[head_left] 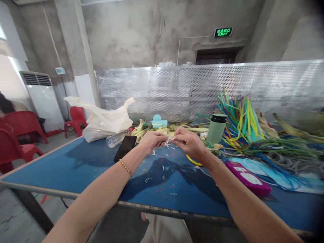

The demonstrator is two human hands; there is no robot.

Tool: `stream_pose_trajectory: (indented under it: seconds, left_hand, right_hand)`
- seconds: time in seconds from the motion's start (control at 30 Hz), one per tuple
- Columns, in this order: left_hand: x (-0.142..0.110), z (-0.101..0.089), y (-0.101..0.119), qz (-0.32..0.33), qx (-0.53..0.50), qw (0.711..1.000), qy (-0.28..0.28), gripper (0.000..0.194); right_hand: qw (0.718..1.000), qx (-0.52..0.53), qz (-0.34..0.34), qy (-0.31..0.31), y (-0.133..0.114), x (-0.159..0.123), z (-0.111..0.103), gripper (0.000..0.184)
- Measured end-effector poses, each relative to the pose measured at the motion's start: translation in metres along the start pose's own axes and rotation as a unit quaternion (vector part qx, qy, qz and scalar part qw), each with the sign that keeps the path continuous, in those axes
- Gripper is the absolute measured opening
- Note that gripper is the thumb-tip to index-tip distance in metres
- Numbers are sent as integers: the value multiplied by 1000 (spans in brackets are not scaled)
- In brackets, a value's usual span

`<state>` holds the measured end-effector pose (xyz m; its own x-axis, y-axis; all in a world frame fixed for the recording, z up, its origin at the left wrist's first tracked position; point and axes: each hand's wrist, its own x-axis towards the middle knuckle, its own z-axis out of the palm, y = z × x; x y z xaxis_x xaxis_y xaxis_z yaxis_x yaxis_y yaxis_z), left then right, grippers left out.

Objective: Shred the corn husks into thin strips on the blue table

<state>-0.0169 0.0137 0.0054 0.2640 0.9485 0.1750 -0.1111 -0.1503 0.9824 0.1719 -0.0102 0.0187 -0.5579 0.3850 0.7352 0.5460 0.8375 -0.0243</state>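
Observation:
My left hand (155,140) and my right hand (187,141) meet above the blue table, both closed in a pinch with their fingertips almost touching. A small whitish piece (171,138) shows between the fingertips; its kind is too small to tell. Thin pale scraps (167,145) lie just under the fingers, and more are scattered nearer the front edge. Behind my hands are dry corn husks (140,131). A black phone (125,147) rests left of my left hand, and a green lidded cup (217,128) stands right of my right hand.
On the blue table (83,168) sit a white plastic bag (108,118), a clear bottle (113,140), a bundle of coloured strips (243,121), green cords (268,145), a magenta case (249,179) and blue face masks (280,172). A perforated metal panel (162,87) stands behind. Red chairs (24,123) are at left.

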Motion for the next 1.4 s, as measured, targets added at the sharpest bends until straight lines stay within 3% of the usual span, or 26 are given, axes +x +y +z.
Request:
stream_pose_trajectory:
  seconds: [0.27, 0.5, 0.67, 0.83, 0.97, 1.2, 1.4]
  left_hand:
    - [-8, 8, 5, 73, 89, 993, 23, 14]
    - [-6, 4, 3, 55, 58, 997, -20, 15]
    - [-7, 4, 4, 37, 55, 997, -24, 14]
    - [-10, 5, 7, 38, 66, 997, -24, 14]
    - [-11, 5, 9, 36, 81, 995, -42, 12]
    - [-11, 3, 9, 40, 67, 994, -83, 15]
    - [-7, 0, 5, 19, 24, 993, -116, 14]
  right_hand:
    - [998, 0, 61, 24, -4, -1, 9, 19]
    - [990, -13, 125, 62, 4, -2, 14, 10]
    - [988, -23, 127, 88, 4, -2, 11, 10]
    - [989, -74, 62, 116, 2, 0, 5, 7]
    - [994, -3, 58, 95, 5, 2, 7, 10]
    - [979, 93, 169, 73, -2, 2, 7, 15]
    - [978, 110, 167, 57, -5, 3, 5, 19]
